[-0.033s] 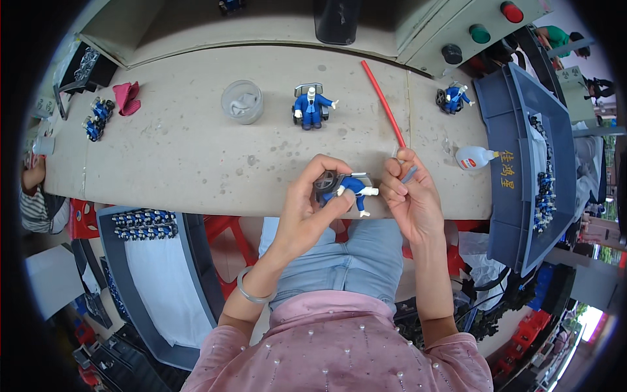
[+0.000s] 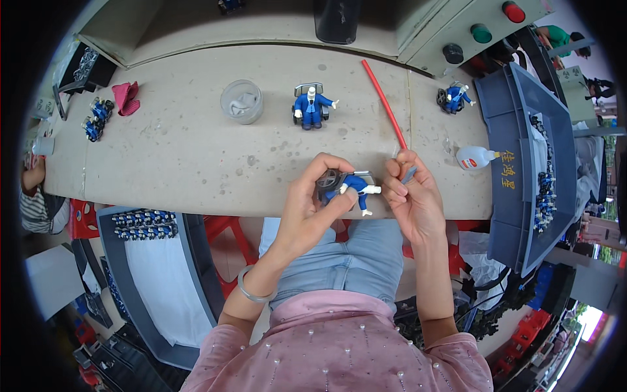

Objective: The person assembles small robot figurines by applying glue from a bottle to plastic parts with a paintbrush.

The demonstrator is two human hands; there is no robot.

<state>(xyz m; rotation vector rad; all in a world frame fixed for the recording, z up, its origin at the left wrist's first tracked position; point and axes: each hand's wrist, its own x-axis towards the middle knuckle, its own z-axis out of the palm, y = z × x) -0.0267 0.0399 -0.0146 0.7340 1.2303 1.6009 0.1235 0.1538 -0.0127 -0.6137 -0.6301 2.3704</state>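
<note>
In the head view, your left hand (image 2: 305,212) is closed around a blue-suited wheelchair figurine (image 2: 356,182), thumb across its body and fingers behind the chair, holding it just above the table's (image 2: 215,189) near edge. The figurine lies tipped over, its long axis running roughly sideways between your hands: the wheel sits in your left grip, while the white head points to your right hand (image 2: 418,199), just beside those fingertips with only a narrow gap. One white arm hangs down toward your lap. Your right hand is pinched narrow on the lower end of a slim red rod (image 2: 385,104), which slants away from you, up and to the left of that hand. A small grey-blue piece (image 2: 409,174) also shows between those fingers; it is blurred and partly covered, so you can't be sure whether it belongs to the rod. Beyond your left hand, an upright wheelchair figure (image 2: 311,108) faces you, with a translucent plastic cup (image 2: 241,102) to its left; right of your right hand stands a white squeeze bottle (image 2: 474,157).
</note>
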